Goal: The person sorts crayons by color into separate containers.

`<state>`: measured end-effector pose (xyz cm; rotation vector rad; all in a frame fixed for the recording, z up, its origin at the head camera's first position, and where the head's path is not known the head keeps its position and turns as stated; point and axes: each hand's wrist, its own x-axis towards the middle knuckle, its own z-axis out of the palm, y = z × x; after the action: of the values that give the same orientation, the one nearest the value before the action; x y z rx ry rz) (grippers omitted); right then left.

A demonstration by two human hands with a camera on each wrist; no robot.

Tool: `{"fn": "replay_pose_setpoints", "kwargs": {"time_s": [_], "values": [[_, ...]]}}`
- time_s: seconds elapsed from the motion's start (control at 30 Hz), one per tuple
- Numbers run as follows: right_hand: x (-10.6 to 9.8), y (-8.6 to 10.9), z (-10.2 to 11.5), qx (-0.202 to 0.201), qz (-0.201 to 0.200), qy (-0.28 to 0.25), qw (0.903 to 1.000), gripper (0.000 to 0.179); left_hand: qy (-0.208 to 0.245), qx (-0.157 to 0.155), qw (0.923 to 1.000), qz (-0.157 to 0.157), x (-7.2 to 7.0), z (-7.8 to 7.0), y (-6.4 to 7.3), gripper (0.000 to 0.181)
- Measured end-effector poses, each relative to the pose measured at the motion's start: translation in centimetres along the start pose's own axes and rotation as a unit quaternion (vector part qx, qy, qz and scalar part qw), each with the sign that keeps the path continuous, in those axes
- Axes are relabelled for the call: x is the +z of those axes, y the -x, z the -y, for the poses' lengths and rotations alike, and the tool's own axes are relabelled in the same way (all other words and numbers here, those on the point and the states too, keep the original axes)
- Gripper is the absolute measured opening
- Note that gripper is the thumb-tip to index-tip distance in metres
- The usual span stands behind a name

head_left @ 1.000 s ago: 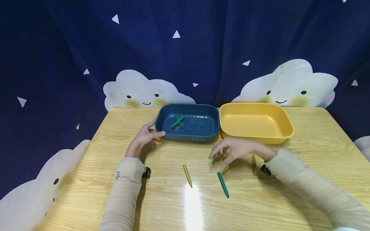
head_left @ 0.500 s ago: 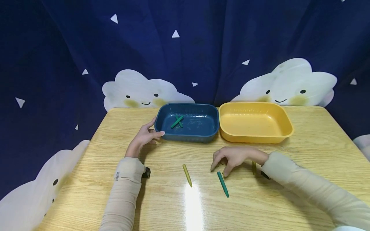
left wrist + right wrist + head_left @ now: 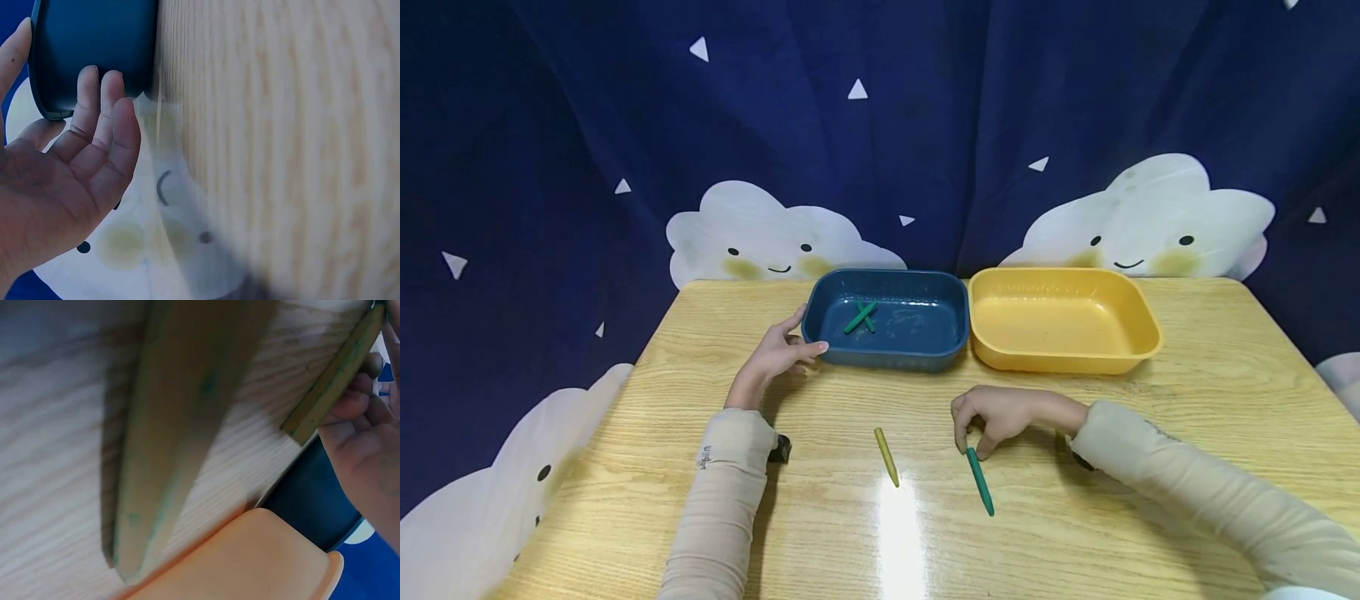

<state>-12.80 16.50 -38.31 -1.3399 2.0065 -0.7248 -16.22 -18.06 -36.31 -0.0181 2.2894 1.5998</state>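
Observation:
My left hand [image 3: 775, 352] rests at the near left corner of a dark blue tub [image 3: 895, 360], thumb against the front rim and index finger along the left side. In the left wrist view its other fingers [image 3: 87, 106] hang loosely bent beside the tub's wall. Two green crayons [image 3: 861, 317] lie crossed inside the tub. My right hand [image 3: 1003, 414] pinches the far end of a green crayon [image 3: 981, 485] on the table between thumb and index finger. Beneath that hand lies a yellow crayon [image 3: 337, 378], hidden in the head view.
A yellow tub [image 3: 1067, 364] stands right beside the blue one. Another yellow crayon [image 3: 887, 457] lies left of the green one. A third yellow crayon [image 3: 181, 437] looms large in the right wrist view, mostly covered by the right wrist in the head view. A dark blue curtain [image 3: 910, 125] hangs behind the table.
My right hand has come down toward me from in front of the yellow tub, and its thumb and index finger have closed at the green crayon's far end. The left hand stays put.

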Motion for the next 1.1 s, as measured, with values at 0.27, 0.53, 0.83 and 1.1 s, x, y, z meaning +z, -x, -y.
{"fn": "replay_pose_setpoints", "kwargs": {"time_s": [0.27,0.53,0.83,1.1], "values": [[-0.8,0.4,0.0,-0.020,0.040,-0.057,0.9973,0.009,-0.010,0.010,0.9998,-0.013,-0.2,1.8,-1.4,0.086],[-0.8,0.8,-0.3,-0.018,0.044,-0.175,0.9835,0.005,-0.007,0.012,0.9997,-0.017,-0.2,1.7,-1.2,0.085],[-1.2,1.3,0.1,-0.031,0.023,-0.220,0.9747,0.007,-0.005,0.011,0.9997,-0.019,-0.1,1.8,-1.3,0.085],[-2.2,1.8,0.6,-0.065,-0.011,-0.224,0.9724,0.007,-0.005,0.013,0.9997,-0.019,-0.2,1.9,-1.4,0.085]]}}
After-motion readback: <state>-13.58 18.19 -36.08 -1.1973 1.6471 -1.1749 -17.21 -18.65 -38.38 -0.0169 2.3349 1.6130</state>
